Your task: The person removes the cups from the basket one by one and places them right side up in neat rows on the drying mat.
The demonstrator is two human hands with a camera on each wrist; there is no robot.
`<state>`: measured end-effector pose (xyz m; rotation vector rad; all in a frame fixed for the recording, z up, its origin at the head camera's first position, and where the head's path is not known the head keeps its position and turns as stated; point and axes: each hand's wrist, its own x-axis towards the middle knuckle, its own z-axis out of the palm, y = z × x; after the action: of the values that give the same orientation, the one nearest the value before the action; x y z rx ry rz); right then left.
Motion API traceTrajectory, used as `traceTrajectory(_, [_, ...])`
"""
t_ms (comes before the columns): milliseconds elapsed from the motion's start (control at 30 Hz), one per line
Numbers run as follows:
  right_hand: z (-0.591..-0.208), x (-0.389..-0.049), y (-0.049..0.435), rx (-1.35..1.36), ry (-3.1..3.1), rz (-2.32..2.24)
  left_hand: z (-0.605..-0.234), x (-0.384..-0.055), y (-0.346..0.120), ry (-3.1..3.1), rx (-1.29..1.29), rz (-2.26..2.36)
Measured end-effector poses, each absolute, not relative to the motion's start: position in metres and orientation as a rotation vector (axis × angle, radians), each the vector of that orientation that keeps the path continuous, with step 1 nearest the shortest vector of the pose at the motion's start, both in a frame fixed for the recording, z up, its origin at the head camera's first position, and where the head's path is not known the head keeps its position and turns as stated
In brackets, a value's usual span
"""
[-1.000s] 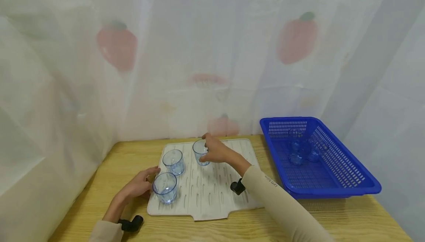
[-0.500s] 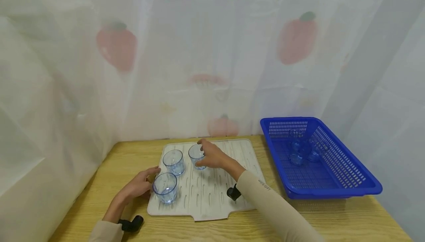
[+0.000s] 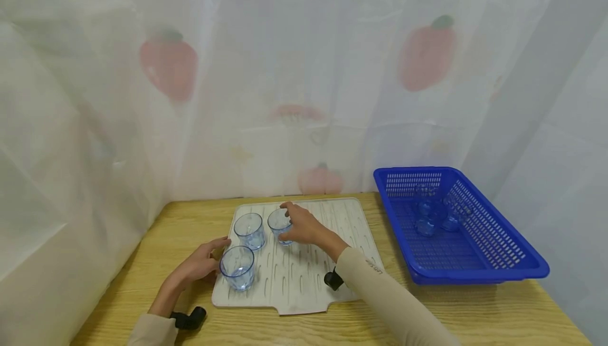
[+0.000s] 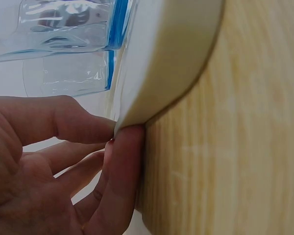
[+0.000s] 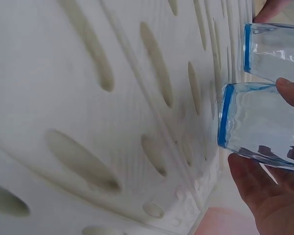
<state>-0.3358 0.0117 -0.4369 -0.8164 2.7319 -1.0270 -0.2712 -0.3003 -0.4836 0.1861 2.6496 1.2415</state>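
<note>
A pale sheet (image 3: 247, 71) printed with faded red fruit is hanging across the upper frame, and a wood-grain table (image 3: 195, 219) is filling the lower part. A white drainage mat (image 3: 304, 294) marked with long grooves is lying at lower centre. Toward its left side, a near glass (image 3: 237, 269) and a rear glass (image 3: 249, 231) are standing upright, both clear with a bluish tint. Just right of the rear one, the right hand (image 3: 306, 224) is gripping a third glass (image 3: 278, 223) upright, thumb on one side and fingers curling round the other; whether its base is touching the mat is impossible to tell. At lower left, the left hand (image 3: 197, 264) is pinching the mat's edge between thumb and finger, just beside the near glass. At the right of the frame, a blue basket (image 3: 480, 276) with slotted walls is holding several more glasses (image 3: 425, 226), their exact number blurring together.
</note>
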Motion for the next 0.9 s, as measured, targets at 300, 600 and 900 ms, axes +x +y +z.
traceTrajectory(300, [-0.435, -0.336, 0.01, -0.806, 2.741, -0.998, -0.484, -0.271, -0.3, 2.656, 0.184, 1.235])
traceTrajectory(600, [-0.427, -0.335, 0.014, -0.809, 2.751, -0.952, -0.484, -0.273, -0.3, 2.663, 0.195, 1.217])
traceTrajectory(900, [-0.411, -0.334, 0.029, -0.815, 2.733, -1.015, -0.484, -0.273, -0.302, 2.653, 0.175, 1.217])
